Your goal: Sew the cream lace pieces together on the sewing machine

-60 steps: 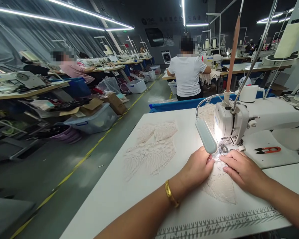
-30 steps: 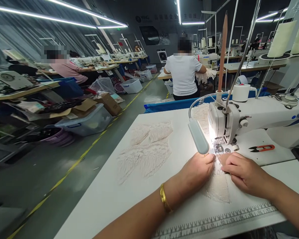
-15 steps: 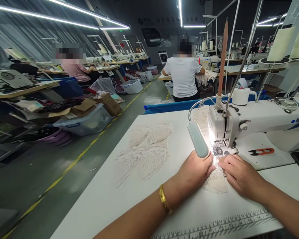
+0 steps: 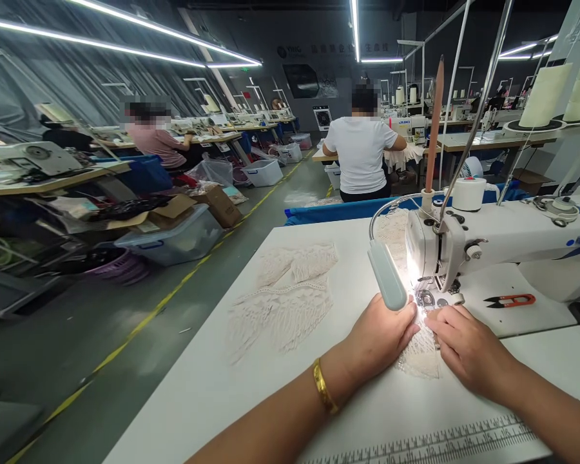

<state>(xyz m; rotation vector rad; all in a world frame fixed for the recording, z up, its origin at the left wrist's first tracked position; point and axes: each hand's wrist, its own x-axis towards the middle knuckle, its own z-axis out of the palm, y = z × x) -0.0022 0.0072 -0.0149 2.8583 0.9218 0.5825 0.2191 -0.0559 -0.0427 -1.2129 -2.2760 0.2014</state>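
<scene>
A: "Text on my feed, quick?"

B: "I read JUKI on a machine (image 4: 405,122) ahead and YING on the wall sign (image 4: 290,49); the characters beside it are too blurred. Numbered ruler strip (image 4: 439,444) along the bench (image 4: 212,406) edge nearest me."

A: "In the way?"

B: "Grey lamp head (image 4: 387,276) hangs just over the left knuckles; its glare washes out detail. Upright brown pencil-like rod (image 4: 435,129) cuts my room view."

A: "Hands?"

B: "Left hand (image 4: 384,332): fingers together, pinching the lace piece (image 4: 418,361) by its left side. Right hand (image 4: 466,345): curled, fingertips pinching its right side. Lace lies on the bench, far end at the white sewing machine (image 4: 507,222)."

A: "Around it?"

B: "Red-handled snips (image 4: 507,301) right of the machine's needle end, more lace pieces (image 4: 294,303) flat at left, thread cones (image 4: 544,96) upper right."

A: "Room?"

B: "White benchtop, blue cloth (image 4: 338,212) past its far edge, person in a white shirt (image 4: 360,154) facing away, yellow line (image 4: 174,292) on grey floor (image 4: 111,283), tube lights (image 4: 381,60)."
</scene>
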